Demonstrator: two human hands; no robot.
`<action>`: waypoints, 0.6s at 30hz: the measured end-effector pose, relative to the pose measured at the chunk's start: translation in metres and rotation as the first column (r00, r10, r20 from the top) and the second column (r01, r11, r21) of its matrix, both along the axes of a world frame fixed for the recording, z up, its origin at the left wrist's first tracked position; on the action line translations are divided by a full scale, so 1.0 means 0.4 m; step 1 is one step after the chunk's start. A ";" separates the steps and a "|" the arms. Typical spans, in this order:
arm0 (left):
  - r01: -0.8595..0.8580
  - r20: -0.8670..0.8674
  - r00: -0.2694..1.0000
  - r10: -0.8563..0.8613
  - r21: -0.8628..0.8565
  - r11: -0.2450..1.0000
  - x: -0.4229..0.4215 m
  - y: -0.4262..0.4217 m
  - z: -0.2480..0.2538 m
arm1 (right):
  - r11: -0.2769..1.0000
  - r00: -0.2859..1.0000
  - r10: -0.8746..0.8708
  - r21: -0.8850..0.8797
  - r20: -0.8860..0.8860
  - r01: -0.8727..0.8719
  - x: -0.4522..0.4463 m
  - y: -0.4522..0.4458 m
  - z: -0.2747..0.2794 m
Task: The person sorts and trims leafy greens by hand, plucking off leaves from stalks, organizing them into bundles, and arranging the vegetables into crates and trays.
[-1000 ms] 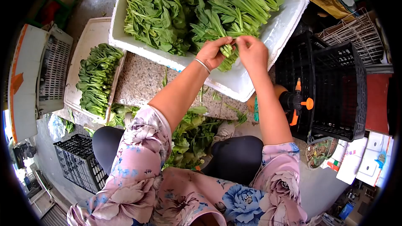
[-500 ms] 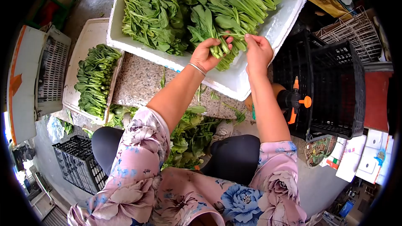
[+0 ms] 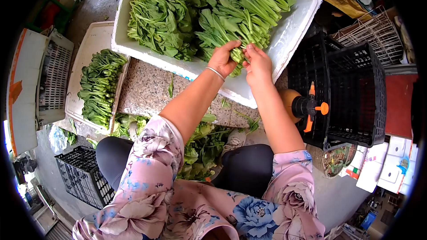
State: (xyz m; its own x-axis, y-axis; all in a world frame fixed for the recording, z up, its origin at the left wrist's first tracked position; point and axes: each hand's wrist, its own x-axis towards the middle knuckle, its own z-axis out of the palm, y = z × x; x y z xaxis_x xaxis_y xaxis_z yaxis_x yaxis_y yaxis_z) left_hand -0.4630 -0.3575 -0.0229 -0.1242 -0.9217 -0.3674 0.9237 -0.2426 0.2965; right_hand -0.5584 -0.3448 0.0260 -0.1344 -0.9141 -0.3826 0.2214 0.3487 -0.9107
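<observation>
Two bare hands, one person's, at work over the near edge of a white foam box (image 3: pixel 302 33). Left hand (image 3: pixel 223 60): fingers closed around a small bunch of green stems (image 3: pixel 237 55), thumb on top, pale cut ends showing between the two hands; wrist fitted with one silver-coloured bangle (image 3: pixel 215 72). Right hand (image 3: pixel 259 66): fingers curled in, thumb and fingertips close together just beside the same stems; whether they pinch one, I cannot tell from where I stand.

Box contents: two heaps of leafy greens. Left heap (image 3: pixel 158 26), leaves limp and packed against the wall; right heap (image 3: pixel 255 2), stalks laid lengthwise, their ends toward the person. The held bunch sits at the near end of the right heap, inside the box rim.

To the person's left: one shallow white tray (image 3: pixel 72 102) bearing a row of greens (image 3: pixel 102 86), stem ends toward the box. Between tray and box: one speckled stone slab (image 3: pixel 147 84), with a stray leaf.

Floor, between the knees: one pile of loose leaves (image 3: pixel 200 149).

To the right: one sprayer with orange fittings (image 3: pixel 307 106); beside it, black plastic crates (image 3: pixel 353 135). Lower left: one black slatted crate (image 3: pixel 84 178).
</observation>
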 end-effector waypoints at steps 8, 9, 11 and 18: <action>0.018 0.001 1.000 -0.018 -0.024 1.000 -0.008 -0.025 0.001 | 0.992 0.902 0.128 -0.036 0.411 -0.124 -0.065 0.029 0.019; 0.017 -0.002 1.000 -0.017 -0.024 1.000 -0.007 -0.023 0.010 | 0.991 0.903 0.129 -0.035 0.409 -0.126 -0.072 0.036 0.018; 0.042 -0.002 0.999 -0.042 0.024 0.999 -0.006 -0.020 0.027 | 0.996 0.957 0.082 -0.058 0.277 -0.068 -0.084 0.046 0.010; -0.042 -0.147 0.988 0.039 -0.015 0.999 -0.010 0.006 0.011 | 0.976 0.813 0.023 -0.190 0.582 0.108 -0.052 -0.035 0.073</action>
State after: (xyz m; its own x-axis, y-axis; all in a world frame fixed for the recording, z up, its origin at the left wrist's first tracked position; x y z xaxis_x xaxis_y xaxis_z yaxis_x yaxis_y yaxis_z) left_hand -0.4669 -0.3552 -0.0186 -0.1381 -0.9335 -0.3309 0.9664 -0.2001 0.1612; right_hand -0.5790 -0.3589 0.0550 0.0113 -0.9782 -0.2074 0.7390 0.1478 -0.6573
